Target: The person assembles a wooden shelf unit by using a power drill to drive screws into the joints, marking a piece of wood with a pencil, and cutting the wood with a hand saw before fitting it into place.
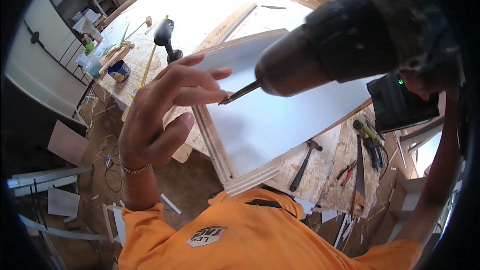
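Observation:
My right hand (420, 86), mostly behind the tool, grips a dark cordless drill (320, 45) with a green light on its battery. A thin driver bit (241, 92) sticks out of the chuck towards my left hand (167, 105). The fingers of that hand are apart and bent, with one fingertip at or just beside the bit's tip. Whether a small screw sits there is too small to tell. Beneath the bit is a shallow plywood box (211, 137) with a white inner panel, tilted on the workbench (320, 170) near my body.
A hammer (306, 166), red-handled pliers (347, 173), a handsaw (359, 182) and a green power tool (367, 132) lie at right. Farther left are another cordless drill (167, 40), a yellow tape measure (136, 91) and a blue tub (119, 71). Offcuts litter the floor.

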{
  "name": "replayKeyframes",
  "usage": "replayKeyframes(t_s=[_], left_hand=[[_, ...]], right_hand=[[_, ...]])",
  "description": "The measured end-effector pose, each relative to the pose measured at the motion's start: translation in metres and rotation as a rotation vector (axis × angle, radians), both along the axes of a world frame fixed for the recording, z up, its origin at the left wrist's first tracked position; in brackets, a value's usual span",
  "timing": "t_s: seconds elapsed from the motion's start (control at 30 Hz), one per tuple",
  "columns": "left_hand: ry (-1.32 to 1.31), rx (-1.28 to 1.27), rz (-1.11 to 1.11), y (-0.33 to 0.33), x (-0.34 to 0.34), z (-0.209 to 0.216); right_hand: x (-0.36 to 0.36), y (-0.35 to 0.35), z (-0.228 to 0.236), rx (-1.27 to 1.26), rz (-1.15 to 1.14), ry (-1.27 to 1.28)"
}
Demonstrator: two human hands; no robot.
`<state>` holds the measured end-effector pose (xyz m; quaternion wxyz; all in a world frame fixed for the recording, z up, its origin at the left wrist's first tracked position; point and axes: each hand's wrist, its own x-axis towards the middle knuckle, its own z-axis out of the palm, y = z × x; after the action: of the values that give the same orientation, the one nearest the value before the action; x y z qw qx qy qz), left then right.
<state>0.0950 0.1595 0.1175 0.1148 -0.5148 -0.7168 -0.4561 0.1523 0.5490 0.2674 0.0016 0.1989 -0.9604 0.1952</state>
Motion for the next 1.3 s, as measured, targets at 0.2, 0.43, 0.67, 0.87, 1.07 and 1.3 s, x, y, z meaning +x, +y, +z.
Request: replayKeyframes(t_s=[0.2,0.43,0.67,0.87,1.07,1.3], left_hand=[[0.042,0.028,0.168,0.000,0.010,-0.012],[0.082,0.037,0.212,0.006,0.013,-0.020],[0.153,-0.011,0.263,0.004,0.016,-0.021],[0.152,0.212,0.207,0.018,0.000,-0.048],[0.128,0.271,0.254,0.028,-0.003,-0.059],[0.176,0.265,0.272,0.029,-0.001,-0.054]], right_hand=[[-0.032,0.003,0.008,0.054,0.106,0.010],[-0.052,-0.004,0.002,0.112,0.184,0.010],[-0.062,-0.021,-0.002,0.186,0.225,0.024],[-0.065,-0.033,0.007,0.241,0.227,0.037],[-0.067,-0.038,0.010,0.277,0.229,0.027],[-0.064,-0.039,0.008,0.314,0.241,0.020]])
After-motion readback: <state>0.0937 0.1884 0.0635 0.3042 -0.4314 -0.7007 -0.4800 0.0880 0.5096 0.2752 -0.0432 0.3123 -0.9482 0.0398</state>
